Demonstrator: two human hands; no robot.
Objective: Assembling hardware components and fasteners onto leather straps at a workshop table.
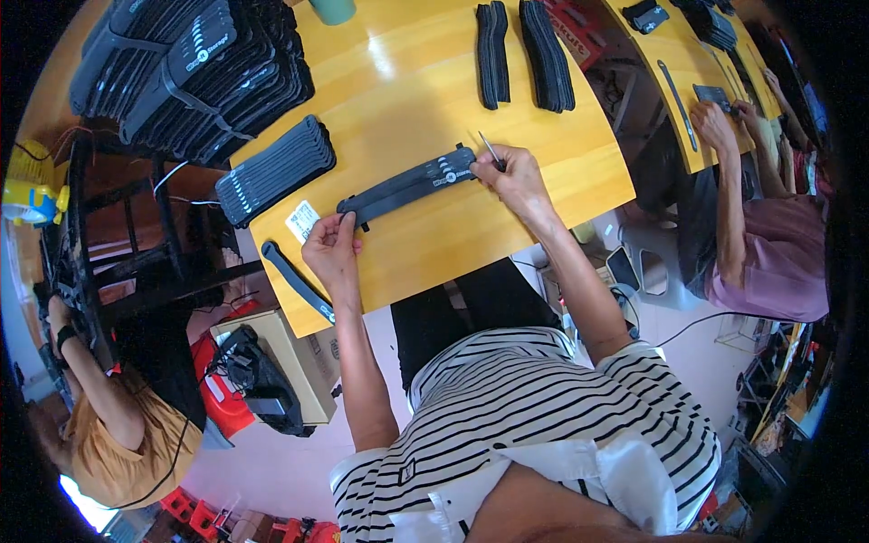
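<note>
A flat black fabric strip (pixel 409 186) with white printing and small tabs along its edges lies slantwise on the yellow table. My left hand (pixel 331 255) pinches its left end between thumb and fingers. At the other end, my right hand (pixel 518 187) is closed, its fingertips touching the strip. The same hand holds a small tool (pixel 490 147) with a thin pointed metal tip, mostly hidden by the fingers. A white printed label (pixel 302 220) lies by my left hand. Nearer the table's edge rests a narrow black strap (pixel 294 281).
A row of stacked black strips (pixel 276 172) lies at left, below a large banded pile (pixel 204 72). Two black stacks (pixel 492 56) (pixel 547 58) stand at the far right. A green cup (pixel 334 9) is at the back. Co-workers sit at both sides; a carton (pixel 303 366) stands below.
</note>
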